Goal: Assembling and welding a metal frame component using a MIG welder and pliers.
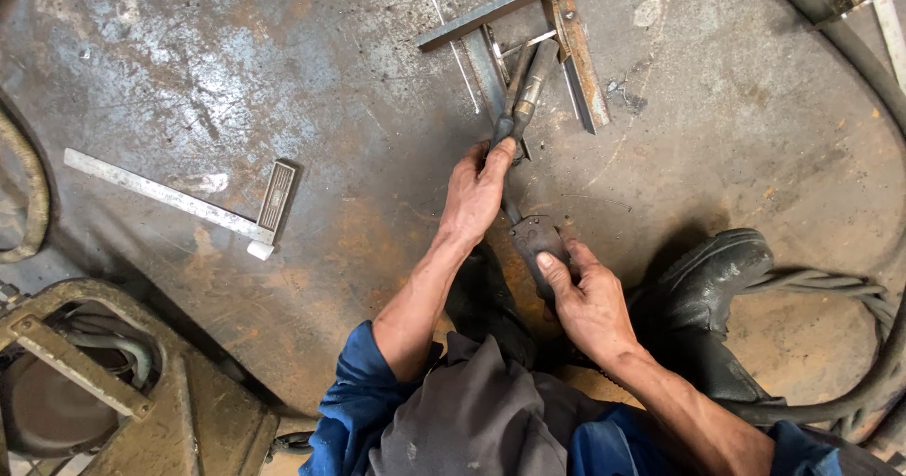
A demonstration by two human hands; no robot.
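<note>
**Both hands on a welding torch over angle iron**

Seen from the head camera, a person crouches on a worn steel floor plate (236,61), its surface mottled with rust, grey scale and scratches. The left hand (475,193) is clenched around the thin neck of a welding torch (522,99), fingers wrapped fully about it just below the brass-coloured, cylindrical nozzle. The right hand (590,301) grasps the torch's dark, blocky handle (533,240), thumb pressed flat on its upper face and the other fingers curled beneath it. The nozzle tip lies among several rusty angle-iron bars (576,56), which are flat, straight strips crossing each other near the top of the view; the tip looks to be touching or just beside the joint, though which cannot be told.

Well apart to the left lies a steel try square (179,198) with a long pale blade and a ribbed stock. A dull black leather boot (708,283) sits just beside the right hand, with a thick rubber hose (849,61) curving round the right edge. Blue sleeves and grey cloth fill the bottom.
</note>
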